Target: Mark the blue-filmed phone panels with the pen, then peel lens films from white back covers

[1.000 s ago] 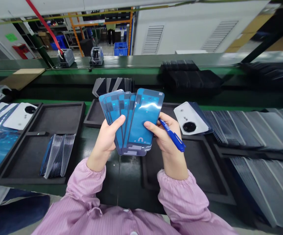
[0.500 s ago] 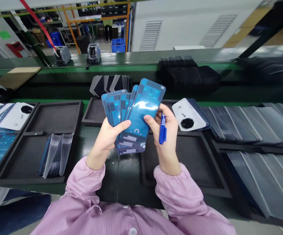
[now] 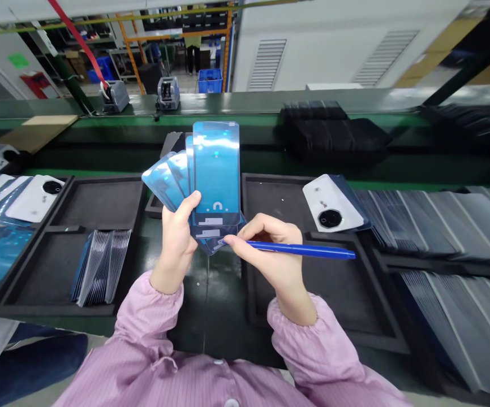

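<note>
Fanning blue film sheets (image 3: 211, 175) upright in a closed left hand (image 3: 177, 240), thumb across their lower ends so each shows, the right hand (image 3: 270, 249) pinches a pen (image 3: 300, 249), tip at the bottom edges.

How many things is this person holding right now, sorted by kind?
Blue film-covered panels, fanned in the left hand: about 4 showing; overlap hides any more.
Blue pens, in the right hand: 1, its tip at the fan's lower edge.
Total: about 5.
</note>
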A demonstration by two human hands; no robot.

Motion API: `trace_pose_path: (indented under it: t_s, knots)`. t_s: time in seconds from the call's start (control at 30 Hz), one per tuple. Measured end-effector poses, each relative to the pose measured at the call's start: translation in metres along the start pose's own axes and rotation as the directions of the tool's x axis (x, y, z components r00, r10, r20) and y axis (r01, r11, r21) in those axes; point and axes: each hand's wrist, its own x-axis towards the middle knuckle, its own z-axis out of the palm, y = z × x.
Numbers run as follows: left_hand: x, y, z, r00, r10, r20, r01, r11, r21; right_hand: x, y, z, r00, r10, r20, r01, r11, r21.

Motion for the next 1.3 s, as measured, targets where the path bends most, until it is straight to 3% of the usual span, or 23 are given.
trace_pose_path:
  t_s: [0.4,0.57,0.63,0.7,0.8,0.93,1.03,1.17,1.3]
  knots:
    - [-0.001,0.001,0.001,1.000,-0.005,0.005,0.005,1.000,0.004,0.001,0.001,0.003,0.999,-0.054,0.007,0.055,0.987,-0.154]
    - [0.001,0.000,-0.002,1.000,-0.011,-0.003,0.011,1.000,0.011,0.003,0.002,0.000,1.000,-0.018,0.005,0.019,0.998,-0.066]
    - [0.001,0.000,-0.002,0.999,-0.034,0.001,0.034,0.999,0.000,0.005,0.005,-0.004,0.998,0.005,-0.055,0.000,0.995,0.096]
    - [0.000,0.000,-0.002,0.997,-0.071,0.032,0.071,0.997,-0.001,0.010,0.009,-0.011,0.979,0.033,-0.200,0.014,0.973,0.231]
    - [-0.006,-0.002,-0.001,0.974,-0.163,0.156,0.158,0.987,0.042,0.019,0.019,-0.021,0.918,0.073,-0.389,0.023,0.972,0.235]
    - [-0.017,-0.006,0.000,0.899,-0.281,0.337,0.246,0.959,0.144,0.026,0.030,-0.030,0.949,0.110,-0.295,-0.053,0.979,0.196]
    - [-0.022,-0.005,0.000,0.867,-0.300,0.397,0.262,0.953,0.150,0.027,0.033,-0.035,0.955,0.141,-0.261,-0.092,0.978,0.189]
    - [-0.019,-0.001,-0.001,0.872,-0.368,0.324,0.352,0.930,0.108,0.027,0.031,-0.040,0.960,0.197,-0.199,-0.157,0.967,0.200]
    - [-0.015,0.001,-0.002,0.898,-0.350,0.268,0.324,0.936,0.137,0.028,0.028,-0.040,0.970,0.245,0.009,-0.243,0.954,0.179]
